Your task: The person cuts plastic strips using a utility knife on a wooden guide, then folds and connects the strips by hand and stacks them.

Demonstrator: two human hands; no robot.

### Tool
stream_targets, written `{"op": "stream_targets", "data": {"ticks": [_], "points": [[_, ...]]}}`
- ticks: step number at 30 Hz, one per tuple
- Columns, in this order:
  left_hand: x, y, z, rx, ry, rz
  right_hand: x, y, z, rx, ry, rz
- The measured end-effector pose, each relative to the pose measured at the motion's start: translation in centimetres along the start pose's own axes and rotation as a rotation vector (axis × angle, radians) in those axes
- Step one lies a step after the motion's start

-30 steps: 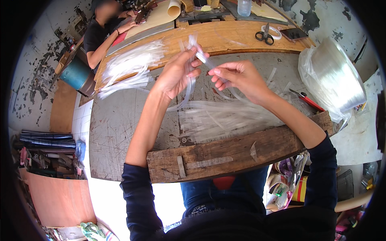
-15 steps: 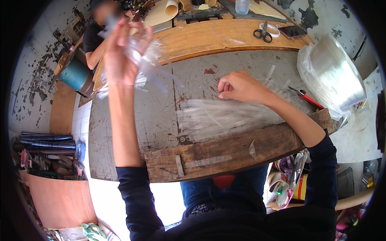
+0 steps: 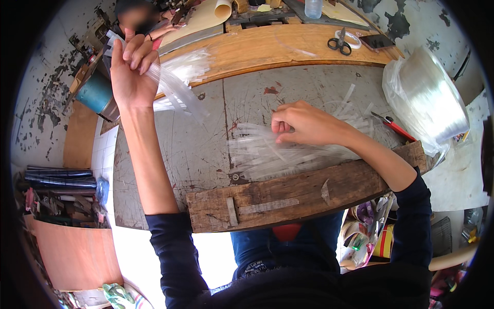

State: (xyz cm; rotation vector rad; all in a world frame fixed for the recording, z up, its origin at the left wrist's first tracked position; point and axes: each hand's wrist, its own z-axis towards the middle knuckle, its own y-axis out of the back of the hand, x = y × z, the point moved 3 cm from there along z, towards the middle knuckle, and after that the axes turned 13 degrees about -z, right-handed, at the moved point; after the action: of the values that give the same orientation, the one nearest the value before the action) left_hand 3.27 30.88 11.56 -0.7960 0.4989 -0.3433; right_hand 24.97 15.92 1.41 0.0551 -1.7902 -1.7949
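Note:
Raised at the far left, my left hand [image 3: 134, 77] has its fingers closed around a bundle of clear plastic strips [image 3: 177, 92], whose ends fan out to the right. Beneath and behind that bundle lies a heap of similar strips [image 3: 193, 64] on the wooden board. My right hand [image 3: 309, 123] hovers low over a loose pile of clear plastic strips [image 3: 288, 157] in the middle of the grey table. Its fingers are curled in towards the thumb, and whatever they may pinch is hidden.
A scratched grey table [image 3: 170, 170] has a rough wooden plank [image 3: 278, 203] along its near edge. To the right are a red-handled cutter [image 3: 399, 127] and a large clear plastic roll [image 3: 432, 95]. Scissors [image 3: 339, 44] and a phone [image 3: 377, 41] lie at the back. Another person [image 3: 136, 15] sits far left.
My left hand has shifted a little left and down with the strips, which now hang steadier. My right hand has lowered slightly towards the pile.

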Motion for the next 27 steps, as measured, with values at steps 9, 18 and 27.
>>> {"op": "stream_targets", "data": {"ticks": [9, 18, 27], "points": [[0.9, 0.5, 0.0, -0.033, -0.001, 0.080, -0.5, 0.5, 0.2, 0.084, -0.096, 0.150], [2.1, 0.6, 0.2, -0.018, 0.062, 0.028, -1.6, 0.1, 0.0, 0.063, -0.124, 0.200], [11.5, 2.7, -1.2, -0.300, 0.272, 0.576, -0.6, 3.1, 0.6, -0.564, -0.119, 0.644]]}}
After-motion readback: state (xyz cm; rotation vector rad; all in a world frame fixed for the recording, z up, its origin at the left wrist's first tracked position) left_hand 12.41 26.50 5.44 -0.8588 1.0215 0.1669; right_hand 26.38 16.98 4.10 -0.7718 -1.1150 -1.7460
